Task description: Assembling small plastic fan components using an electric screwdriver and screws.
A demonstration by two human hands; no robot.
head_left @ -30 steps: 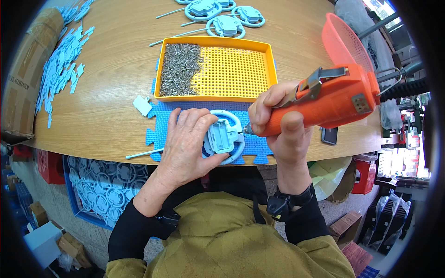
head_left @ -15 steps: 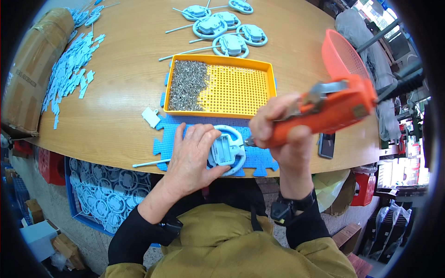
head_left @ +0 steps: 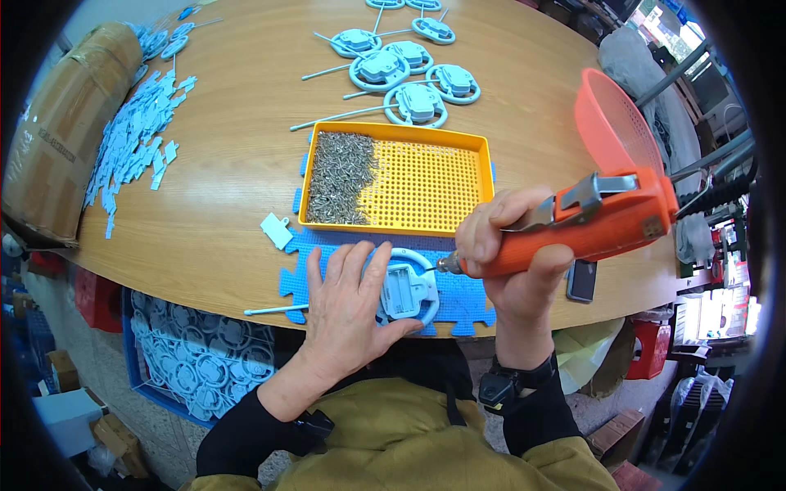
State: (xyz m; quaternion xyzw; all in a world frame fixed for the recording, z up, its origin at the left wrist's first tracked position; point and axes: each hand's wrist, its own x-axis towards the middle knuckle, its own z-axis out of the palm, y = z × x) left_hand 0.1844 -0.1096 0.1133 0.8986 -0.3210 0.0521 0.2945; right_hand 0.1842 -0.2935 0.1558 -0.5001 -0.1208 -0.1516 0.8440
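Note:
My left hand (head_left: pixel 344 307) grips a light-blue plastic ring-shaped housing (head_left: pixel 426 288) with an open rectangular compartment, pressing it on a blue foam mat (head_left: pixel 464 301). Its fingers lie over the left side, the thumb along the near edge. A thin light-blue stick (head_left: pixel 274 310) pokes out left of the hand. My right hand (head_left: pixel 516 250) is wrapped round an orange electric screwdriver (head_left: pixel 602 221), held nearly level. The bit points left at the ring's right side; whether it touches, I cannot tell. A small light-blue cover (head_left: pixel 277 231) lies left of the mat's top edge.
Beyond the mat stands a yellow perforated tray (head_left: pixel 434 184) with small metal screws (head_left: pixel 340 176) heaped at its left. Several similar housings (head_left: pixel 416 104) lie farther back. Flat blue pieces (head_left: pixel 131 143) and a cardboard box (head_left: pixel 70 135) are left; a pink basket (head_left: pixel 614 123) and phone (head_left: pixel 581 280) right.
The whole view has shifted, so the table sits lower in the picture. My left hand still holds the housing, and the screwdriver remains in my right hand beside it.

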